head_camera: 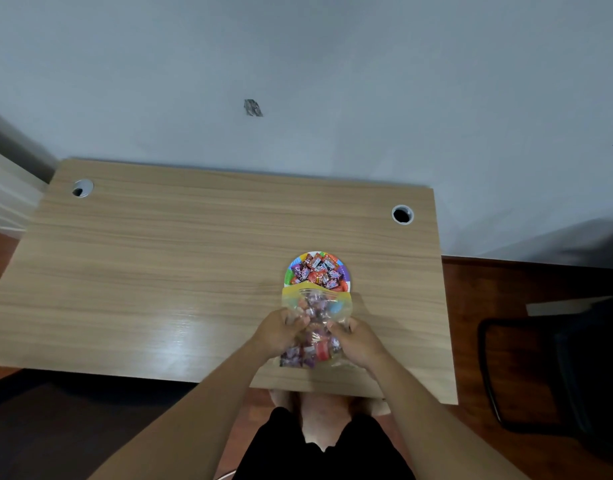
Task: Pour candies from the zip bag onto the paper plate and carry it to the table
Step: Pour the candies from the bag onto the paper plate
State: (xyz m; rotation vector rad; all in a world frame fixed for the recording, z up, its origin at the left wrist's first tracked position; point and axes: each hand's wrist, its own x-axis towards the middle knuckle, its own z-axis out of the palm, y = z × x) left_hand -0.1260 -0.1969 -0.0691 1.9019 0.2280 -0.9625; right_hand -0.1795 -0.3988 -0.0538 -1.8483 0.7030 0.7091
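Note:
A clear zip bag with a yellow zip strip is tilted over the near rim of a colourful paper plate on the wooden desk. Its open mouth points at the plate. Wrapped red and purple candies are heaped on the plate, and more remain inside the bag. My left hand grips the bag's left side. My right hand grips its right side. Both hands hold the lower half of the bag above the desk's near right part.
The desk has two round cable holes, one at the back left and one at the back right. A dark chair stands to the right. The wall lies right behind the desk. My legs are under the near edge.

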